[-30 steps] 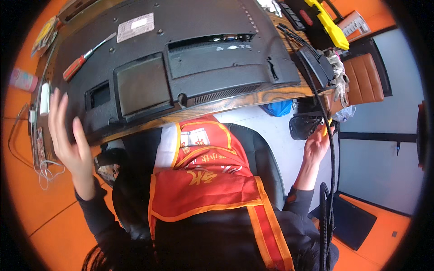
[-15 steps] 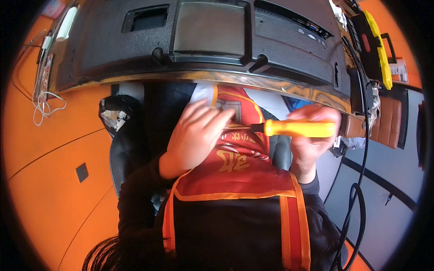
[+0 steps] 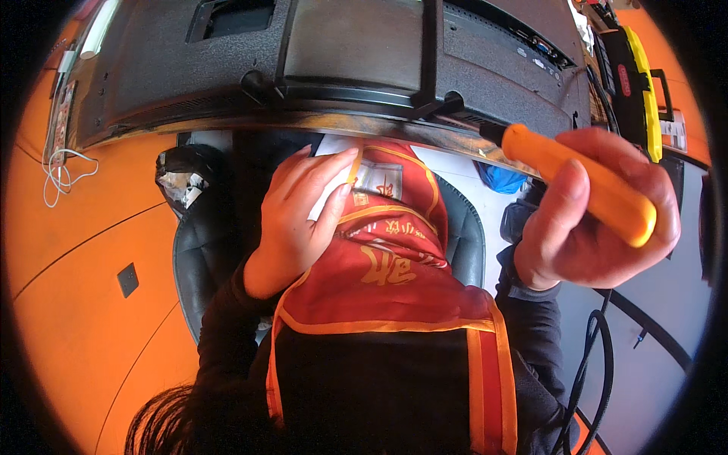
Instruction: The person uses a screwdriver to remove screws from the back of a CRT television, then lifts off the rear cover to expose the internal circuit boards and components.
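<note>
My right hand [image 3: 588, 254] is wrapped round the yellow-orange handle of a screwdriver [image 3: 540, 155]. It is lifted at the right, with the handle's dark front end pointing up and left over the edge of the table. The black monitor [image 3: 493, 83] lies on the table with its back panel facing up, and the screwdriver's front overlaps its lower right edge in the picture. My left hand [image 3: 292, 216] hovers over the red apron [image 3: 425, 292] on my lap. Its fingers are extended and slightly apart, and no object shows in them.
The wooden table edge [image 3: 334, 123] runs between me and the monitor. A black and yellow toolbox [image 3: 644, 91] stands at the far right. Black cables [image 3: 607, 341] hang down on the right side. A black bag [image 3: 186, 182] sits at the left, and a white cord [image 3: 57, 178] dangles near the orange wall.
My right hand has raised the screwdriver to the right, away from my lap, and tilted it. My left hand has shifted slightly left. The whole view has shifted a little.
</note>
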Demonstrator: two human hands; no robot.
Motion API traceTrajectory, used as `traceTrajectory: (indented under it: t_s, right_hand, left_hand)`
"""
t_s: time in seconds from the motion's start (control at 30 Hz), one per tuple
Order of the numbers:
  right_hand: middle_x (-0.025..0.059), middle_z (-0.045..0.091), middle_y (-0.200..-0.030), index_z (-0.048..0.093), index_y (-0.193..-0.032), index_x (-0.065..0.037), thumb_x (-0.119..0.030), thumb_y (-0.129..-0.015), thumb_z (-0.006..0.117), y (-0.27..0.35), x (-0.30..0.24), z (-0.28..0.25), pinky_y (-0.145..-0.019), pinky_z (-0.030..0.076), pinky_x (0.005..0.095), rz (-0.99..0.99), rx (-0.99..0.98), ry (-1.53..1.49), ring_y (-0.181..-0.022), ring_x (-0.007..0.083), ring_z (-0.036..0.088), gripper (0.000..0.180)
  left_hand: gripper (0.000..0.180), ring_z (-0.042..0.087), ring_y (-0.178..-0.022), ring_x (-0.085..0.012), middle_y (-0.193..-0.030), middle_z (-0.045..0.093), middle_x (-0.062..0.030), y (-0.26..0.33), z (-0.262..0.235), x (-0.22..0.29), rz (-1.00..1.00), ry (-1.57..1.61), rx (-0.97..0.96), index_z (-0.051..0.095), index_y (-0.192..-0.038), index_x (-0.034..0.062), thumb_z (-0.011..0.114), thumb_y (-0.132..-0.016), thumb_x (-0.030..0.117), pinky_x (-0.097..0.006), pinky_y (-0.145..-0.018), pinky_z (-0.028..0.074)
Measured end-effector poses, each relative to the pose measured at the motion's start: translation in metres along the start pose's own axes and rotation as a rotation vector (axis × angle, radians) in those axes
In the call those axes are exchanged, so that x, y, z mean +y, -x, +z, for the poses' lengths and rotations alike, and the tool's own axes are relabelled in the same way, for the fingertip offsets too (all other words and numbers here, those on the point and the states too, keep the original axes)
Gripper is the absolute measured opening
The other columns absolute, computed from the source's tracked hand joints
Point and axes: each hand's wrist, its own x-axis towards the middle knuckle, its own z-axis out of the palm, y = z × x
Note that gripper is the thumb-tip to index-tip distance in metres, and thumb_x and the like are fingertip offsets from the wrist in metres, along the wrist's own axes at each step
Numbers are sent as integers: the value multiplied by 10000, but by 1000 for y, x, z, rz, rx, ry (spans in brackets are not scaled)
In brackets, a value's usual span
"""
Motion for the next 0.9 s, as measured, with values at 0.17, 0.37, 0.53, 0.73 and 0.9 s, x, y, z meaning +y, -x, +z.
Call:
traceTrajectory:
  t_s: [0.17,0.37,0.53,0.73,0.9]
  right_hand:
    - [125,586,-884,407,-1105,-9,-128,-699,757,-9,6,5,-538,493,185,-61,-49,89,-662,164,613,549]
    - [94,584,-885,444,-1077,14,-106,-629,829,-24,11,8,-524,488,170,-148,-138,232,-647,147,614,603]
    - [54,621,-788,584,-891,-19,-166,-659,815,-32,10,7,-514,472,169,-102,-208,390,-595,103,602,359]
    - [67,627,-797,598,-896,-18,-122,-683,780,-34,10,7,-576,482,203,-154,-324,386,-649,137,615,299]
    - [79,632,-805,609,-900,-17,-86,-703,751,-53,12,0,-627,491,231,-265,-552,333,-693,165,626,252]
  left_hand:
    - [276,606,-922,-256,-975,640,-131,2,1,0,-20,4,-37,594,-1036,-11,565,-765,-53,-393,-924,404]
    - [316,594,-905,-237,-972,633,-89,3,2,-6,7,-22,-21,594,-1090,46,604,-775,18,-413,-933,385]
    - [316,596,-889,-231,-960,634,-87,3,2,-2,6,-27,-44,592,-1089,47,606,-774,19,-418,-945,375]
    - [299,604,-850,-215,-930,640,-78,1,4,-1,19,-30,-71,595,-1074,48,620,-776,35,-422,-952,367]
    - [291,608,-825,-204,-924,642,-76,0,4,-2,15,-36,-81,598,-1064,46,625,-774,37,-425,-952,367]
